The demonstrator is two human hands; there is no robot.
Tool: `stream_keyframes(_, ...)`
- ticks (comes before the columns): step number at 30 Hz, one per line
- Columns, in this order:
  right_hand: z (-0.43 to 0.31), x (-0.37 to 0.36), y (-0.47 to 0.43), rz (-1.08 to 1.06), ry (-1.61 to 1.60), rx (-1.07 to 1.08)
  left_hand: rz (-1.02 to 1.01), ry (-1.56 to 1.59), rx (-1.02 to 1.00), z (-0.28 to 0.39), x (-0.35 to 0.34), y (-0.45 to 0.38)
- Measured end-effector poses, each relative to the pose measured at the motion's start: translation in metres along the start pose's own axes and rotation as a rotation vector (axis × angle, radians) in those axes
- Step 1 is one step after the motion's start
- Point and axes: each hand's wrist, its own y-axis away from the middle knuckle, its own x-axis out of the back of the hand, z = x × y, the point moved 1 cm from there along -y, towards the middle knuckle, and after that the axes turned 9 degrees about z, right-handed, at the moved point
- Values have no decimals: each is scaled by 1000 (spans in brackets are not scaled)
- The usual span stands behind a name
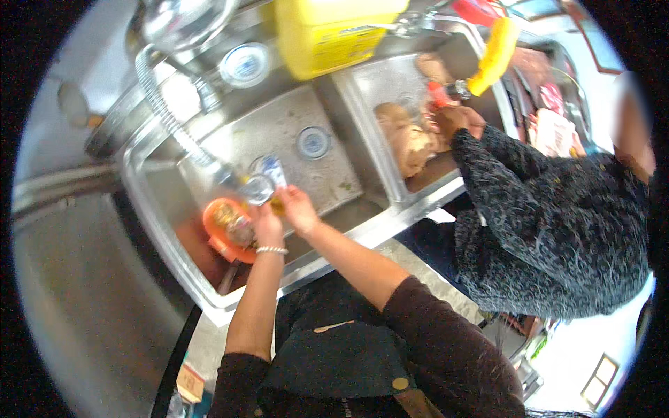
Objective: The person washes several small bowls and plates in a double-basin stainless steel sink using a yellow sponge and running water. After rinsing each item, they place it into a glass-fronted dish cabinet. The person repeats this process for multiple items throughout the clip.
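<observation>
Both hands are over the left basin of a stainless steel sink (339,172). My left hand (267,224), with a beaded bracelet at the wrist, has its fingers right at a clear, shiny round thing (257,189). Blur hides whether that is glassware or water, and whether the fingers grip it. My right hand (299,209) holds a small blue-and-white object (272,170) at its fingertips; its kind is unclear. Just beyond my hands hangs the end of a flexible-hose faucet (222,175). Left of my left hand, an orange plastic strainer basket (214,211) contains food scraps (230,224).
A basin drain strainer (313,142) lies ahead. Behind stand a yellow plastic container (334,42) and a blue-patterned white dish (244,65). To the right, a co-worker's hands (460,123) work over the second basin, among brown items (410,149), near a yellow-handled tool (494,55).
</observation>
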Motion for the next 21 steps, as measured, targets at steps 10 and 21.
stream_keyframes(10, -70, 5, 17, -564, 1141, 423, -335, -479, -592, 26, 83, -64)
stream_keyframes(21, -53, 19, -3, -255, 685, 297, -541, -356, -429, 112, 81, -13)
